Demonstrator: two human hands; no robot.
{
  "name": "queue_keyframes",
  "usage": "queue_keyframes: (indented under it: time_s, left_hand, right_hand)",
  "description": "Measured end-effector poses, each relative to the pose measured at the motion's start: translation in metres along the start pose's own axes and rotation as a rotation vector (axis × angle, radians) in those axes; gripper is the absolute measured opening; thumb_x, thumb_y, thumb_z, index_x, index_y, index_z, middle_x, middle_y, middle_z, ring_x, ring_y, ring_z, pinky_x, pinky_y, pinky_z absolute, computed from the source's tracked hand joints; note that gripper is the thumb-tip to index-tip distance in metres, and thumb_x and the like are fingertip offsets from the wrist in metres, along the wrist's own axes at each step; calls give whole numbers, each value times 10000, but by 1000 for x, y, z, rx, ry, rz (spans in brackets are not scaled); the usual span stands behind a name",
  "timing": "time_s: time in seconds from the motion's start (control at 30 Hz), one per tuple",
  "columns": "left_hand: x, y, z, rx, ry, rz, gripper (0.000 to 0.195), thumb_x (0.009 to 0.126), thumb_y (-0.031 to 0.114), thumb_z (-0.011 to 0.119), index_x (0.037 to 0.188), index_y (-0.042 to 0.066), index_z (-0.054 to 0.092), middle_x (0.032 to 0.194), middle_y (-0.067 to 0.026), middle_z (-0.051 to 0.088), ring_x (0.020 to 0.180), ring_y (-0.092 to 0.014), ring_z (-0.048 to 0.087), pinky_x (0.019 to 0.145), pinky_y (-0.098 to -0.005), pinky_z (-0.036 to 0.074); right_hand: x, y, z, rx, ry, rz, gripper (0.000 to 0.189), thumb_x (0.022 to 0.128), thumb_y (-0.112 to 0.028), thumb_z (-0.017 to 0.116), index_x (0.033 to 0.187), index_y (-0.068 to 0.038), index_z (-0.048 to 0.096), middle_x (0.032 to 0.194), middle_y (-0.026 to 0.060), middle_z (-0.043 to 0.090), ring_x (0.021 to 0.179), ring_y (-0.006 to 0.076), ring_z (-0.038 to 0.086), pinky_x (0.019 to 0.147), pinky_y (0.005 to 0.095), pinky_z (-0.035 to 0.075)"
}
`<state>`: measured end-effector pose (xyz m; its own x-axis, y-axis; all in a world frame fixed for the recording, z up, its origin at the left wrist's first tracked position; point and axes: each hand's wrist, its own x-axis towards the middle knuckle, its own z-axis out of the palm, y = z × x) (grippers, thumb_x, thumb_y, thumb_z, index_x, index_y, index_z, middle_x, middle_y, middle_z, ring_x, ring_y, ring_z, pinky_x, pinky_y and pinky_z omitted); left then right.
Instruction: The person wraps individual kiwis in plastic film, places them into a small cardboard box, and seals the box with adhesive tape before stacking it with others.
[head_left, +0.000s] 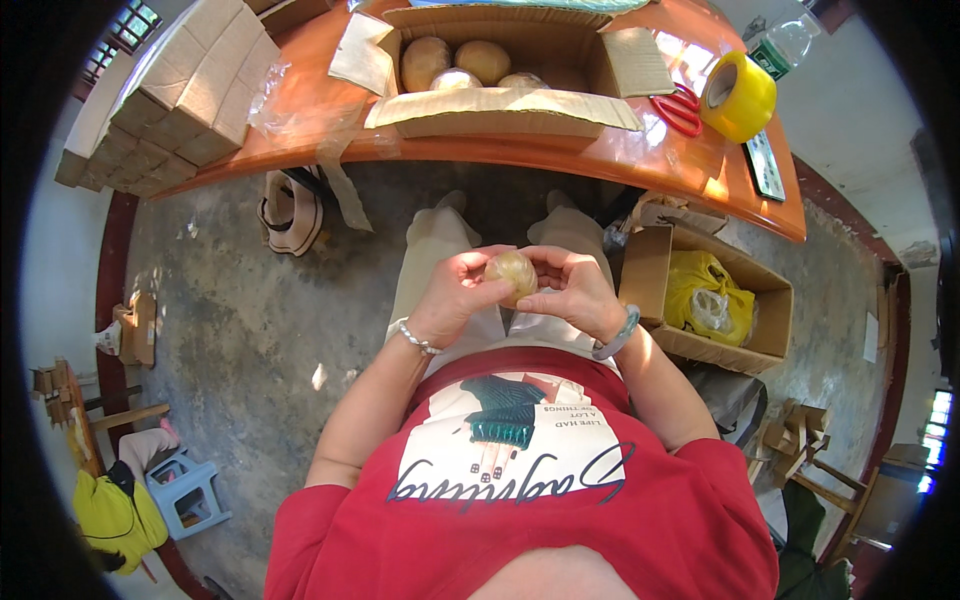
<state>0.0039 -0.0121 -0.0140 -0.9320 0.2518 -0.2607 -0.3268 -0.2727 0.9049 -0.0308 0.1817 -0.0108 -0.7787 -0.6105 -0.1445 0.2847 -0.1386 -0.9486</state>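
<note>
Above my lap, both hands hold one small round yellowish fruit or vegetable (511, 276) that looks wrapped in clear plastic film. The fingers and thumb of my left hand (466, 289) close on one side of it. From the other side, my right hand (571, 285) grips it with fingers and thumb. Beyond the hands, an open cardboard box (495, 120) stands on the table with several round brownish pieces (482, 61) inside, some with shiny film over them.
The orange wooden table (450, 150) bears stacked cardboard boxes (187, 82), red-handled scissors (679, 110), a yellow tape roll (739, 97), a phone (765, 165) and a plastic bottle (784, 49). An open carton (649, 277) with a yellow bag stands on the floor. A person sits beside a blue stool (184, 491).
</note>
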Motion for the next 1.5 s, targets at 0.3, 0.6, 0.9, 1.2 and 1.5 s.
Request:
queue_keyframes:
  time_s: [0.3,0.6,0.9,1.2,1.5]
  left_hand:
    - [3,-8,-5,-254,271,47,367,849,106,628,1174,-58,573,1086,-102,636,985,-165,605,880,-300,479]
    - [4,-15,3,-399,84,37,421,861,234,637,1172,-40,564,1098,-92,626,1022,-160,585,939,-308,441]
    - [1,-12,4,-390,-34,-42,450,853,214,647,1212,-36,539,1134,-93,611,1046,-173,585,945,-338,452]
    - [0,-16,2,-285,-11,17,420,833,125,647,1203,-45,549,1111,-90,624,1046,-162,585,955,-322,445]
    - [4,-23,1,55,141,180,437,768,100,731,1160,-18,579,1085,-67,620,990,-138,593,898,-279,472]
  right_hand:
    - [4,3,-8,-502,254,9,324,791,-61,726,1080,48,629,897,81,661,735,101,613,606,207,493]
    - [8,7,3,159,277,130,206,856,16,602,1041,105,604,853,146,677,718,187,671,655,259,554]
    - [1,6,-7,72,216,82,196,820,36,628,1009,85,612,869,131,665,695,155,645,631,253,537]
    - [5,7,-8,-44,215,90,328,794,40,635,1118,86,610,911,113,674,703,135,634,621,244,519]
    - [-6,-7,-1,55,28,38,554,757,48,685,1273,73,486,1153,134,604,1026,166,604,880,279,501]
